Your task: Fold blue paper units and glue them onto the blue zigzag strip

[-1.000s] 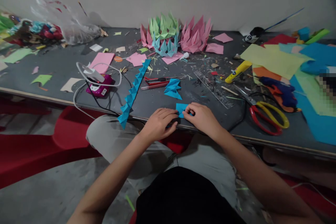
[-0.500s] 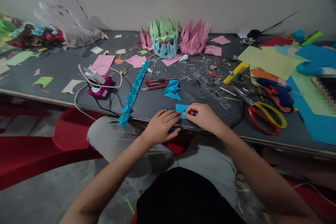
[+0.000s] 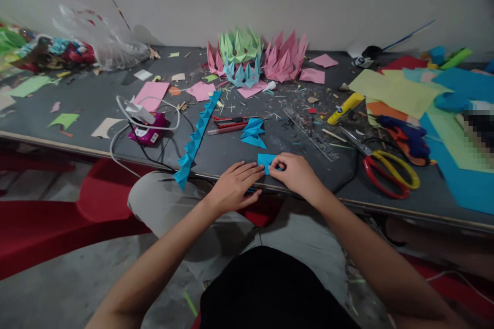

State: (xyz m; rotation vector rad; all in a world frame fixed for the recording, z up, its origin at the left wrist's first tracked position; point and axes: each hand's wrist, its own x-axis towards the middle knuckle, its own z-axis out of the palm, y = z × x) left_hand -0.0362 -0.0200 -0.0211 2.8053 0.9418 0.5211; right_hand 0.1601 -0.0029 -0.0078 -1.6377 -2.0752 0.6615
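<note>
A small piece of blue paper (image 3: 264, 158) lies flat at the table's front edge, partly covered by my fingers. My left hand (image 3: 235, 186) rests on its left side with fingers stretched out. From the right, my right hand (image 3: 296, 170) pinches at the paper, thumb and forefinger together. Just beyond them are folded blue paper pieces (image 3: 253, 132) and a red utility knife (image 3: 230, 121). To the left, a zigzag strip of joined blue paper folds (image 3: 197, 134) runs away from me, its near end overhanging the edge.
Paper crowns (image 3: 284, 59) in pink, green and light blue stand near the wall. At right are scissors (image 3: 389, 172), a glue gun (image 3: 409, 139), a yellow tube (image 3: 345, 108), a clear ruler (image 3: 312, 133) and coloured sheets (image 3: 409, 90). A purple power adapter (image 3: 148, 131) with cables sits left.
My right hand's pinched fingers have shifted very slightly left over the blue paper. My left hand stays almost in place, and the other things lie as before.
</note>
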